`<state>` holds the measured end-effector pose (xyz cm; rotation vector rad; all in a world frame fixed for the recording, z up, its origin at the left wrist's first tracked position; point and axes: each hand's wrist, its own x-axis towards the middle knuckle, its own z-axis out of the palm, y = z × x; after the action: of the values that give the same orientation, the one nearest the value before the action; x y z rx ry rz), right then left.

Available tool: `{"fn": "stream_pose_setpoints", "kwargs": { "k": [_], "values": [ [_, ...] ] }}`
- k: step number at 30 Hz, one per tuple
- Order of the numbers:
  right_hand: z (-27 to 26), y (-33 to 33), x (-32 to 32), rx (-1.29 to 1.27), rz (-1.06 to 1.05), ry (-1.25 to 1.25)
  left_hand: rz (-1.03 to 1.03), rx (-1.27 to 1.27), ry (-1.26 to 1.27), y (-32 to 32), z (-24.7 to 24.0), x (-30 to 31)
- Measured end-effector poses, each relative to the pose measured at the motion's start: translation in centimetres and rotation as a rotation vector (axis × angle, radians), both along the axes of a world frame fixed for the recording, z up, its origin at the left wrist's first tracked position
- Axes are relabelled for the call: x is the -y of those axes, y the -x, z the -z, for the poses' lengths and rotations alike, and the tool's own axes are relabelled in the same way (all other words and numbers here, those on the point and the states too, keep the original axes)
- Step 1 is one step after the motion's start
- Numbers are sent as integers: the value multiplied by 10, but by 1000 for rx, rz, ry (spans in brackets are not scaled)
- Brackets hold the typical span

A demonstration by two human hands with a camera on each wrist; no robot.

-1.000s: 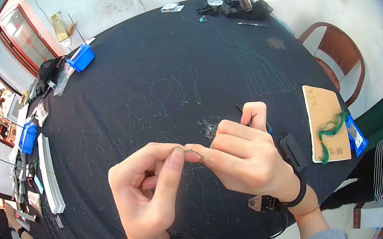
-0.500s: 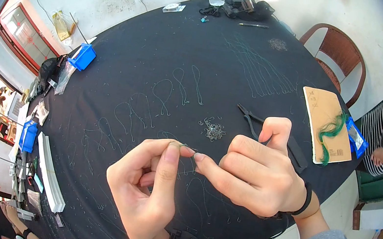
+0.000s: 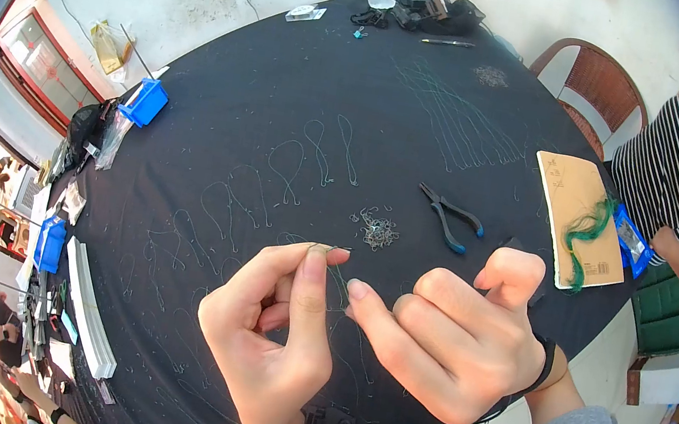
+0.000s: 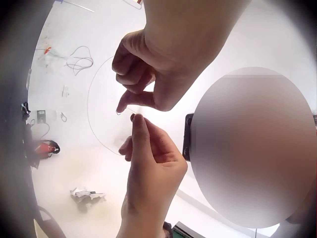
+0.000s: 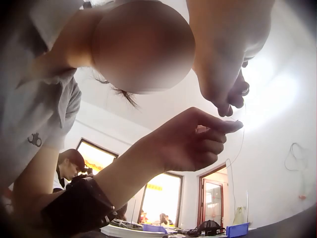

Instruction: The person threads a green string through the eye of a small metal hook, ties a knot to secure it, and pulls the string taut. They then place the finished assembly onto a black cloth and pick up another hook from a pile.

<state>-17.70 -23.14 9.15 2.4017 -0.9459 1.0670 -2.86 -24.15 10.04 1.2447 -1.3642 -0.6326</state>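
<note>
In the head view, my left hand [image 3: 270,324] pinches a small hook [image 3: 345,249] between thumb and forefinger, with thin green line below the fingertips. My right hand [image 3: 456,339] is just to its right and lower, thumb and forefinger together on the line, other fingers curled. The left wrist view shows the hook [image 4: 119,113] at my left hand's [image 4: 163,64] fingertips and my right hand [image 4: 153,153] close by. A loop of line [image 5: 241,144] hangs by the fingertips of my left hand [image 5: 190,141] in the right wrist view, below my right hand [image 5: 225,59].
Black cloth [image 3: 232,108] covers the round table. Beyond my hands lie a hook pile [image 3: 378,229], pliers [image 3: 450,218] and looped lines [image 3: 285,171]. A notebook [image 3: 577,182] bearing green thread [image 3: 590,227] sits right; white strips [image 3: 89,311] lie left. A person in stripes [image 3: 671,165] is at right.
My right hand has moved right and down, away from my left fingertips, uncovering the pliers and hook pile. My left hand keeps its pinch. The striped person has moved closer to the table.
</note>
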Motion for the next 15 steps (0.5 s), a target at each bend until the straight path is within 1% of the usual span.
{"fn": "stream_pose_setpoints", "kwargs": {
  "k": [6, 11, 15],
  "values": [
    [0, 0, 2, 30, -2, -34, 6, -4, 38, 1, 3, 1],
    [-1, -1, -2, 2, 21, 5, -9, -42, 42, 6, 3, 0],
    [1, -3, -1, 33, 43, 38, 10, 15, 56, 6, 5, 0]
  ]
}}
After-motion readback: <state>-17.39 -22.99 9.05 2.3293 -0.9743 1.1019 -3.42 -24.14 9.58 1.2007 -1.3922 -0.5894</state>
